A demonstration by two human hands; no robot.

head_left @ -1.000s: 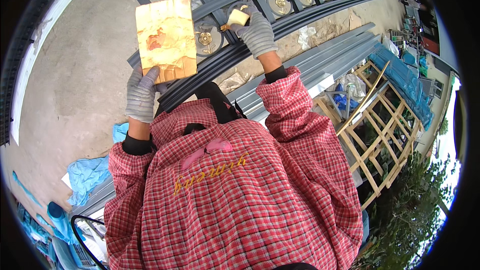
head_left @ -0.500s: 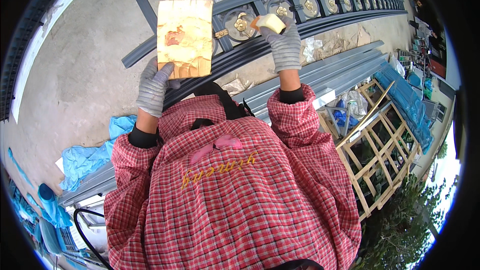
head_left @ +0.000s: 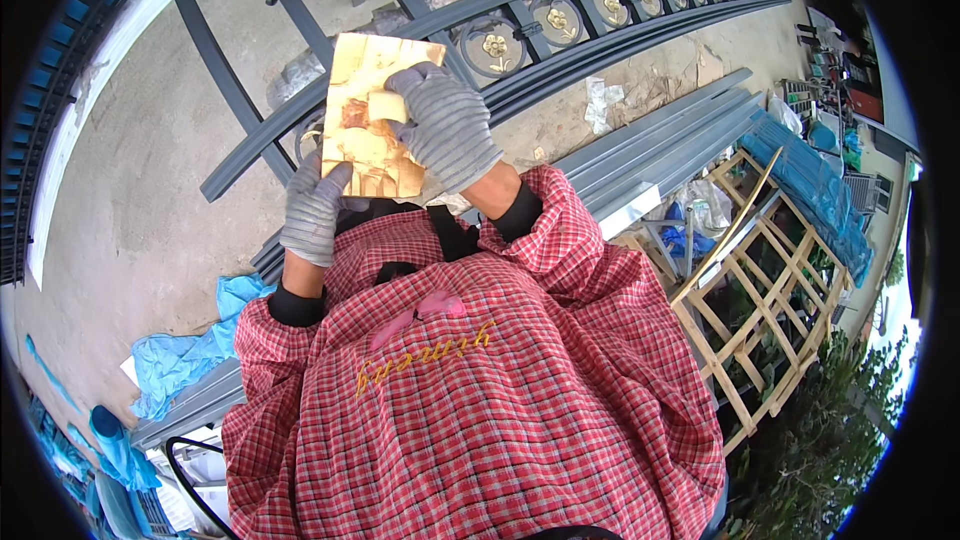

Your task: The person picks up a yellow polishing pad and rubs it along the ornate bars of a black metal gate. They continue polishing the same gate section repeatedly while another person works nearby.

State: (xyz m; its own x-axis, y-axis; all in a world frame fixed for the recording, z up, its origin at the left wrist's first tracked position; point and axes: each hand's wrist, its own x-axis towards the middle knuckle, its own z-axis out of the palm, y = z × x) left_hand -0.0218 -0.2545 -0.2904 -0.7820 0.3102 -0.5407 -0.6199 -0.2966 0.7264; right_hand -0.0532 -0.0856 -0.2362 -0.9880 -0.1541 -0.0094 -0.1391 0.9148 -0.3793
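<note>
My left hand (head_left: 312, 212), in a grey striped glove, grips the lower left corner of a flat gold-smeared board (head_left: 345, 152), thumb on its face. The board has creased patches and a reddish-brown spot near its middle. My gloved right hand (head_left: 447, 128) lies over the board's right side, its fingers closed round a small cream sponge (head_left: 386, 107) at the board's face. Part of the sponge is hidden by the fingers. Just beyond is a dark grey metal fence panel (head_left: 470, 12) with round ornaments; one gold flower (head_left: 495, 45) sits close to my right hand.
Long grey metal profiles (head_left: 650, 135) lie on the ground at right, beside a wooden lattice frame (head_left: 770, 290) and blue sheeting (head_left: 800, 190). Crumpled blue plastic (head_left: 185, 350) lies at left. A dark curved cable (head_left: 175, 470) is at lower left.
My right hand has moved left from beside the fence ornaments to the board, bringing the sponge onto its face. The board has shifted slightly nearer to me; the view has turned somewhat.
</note>
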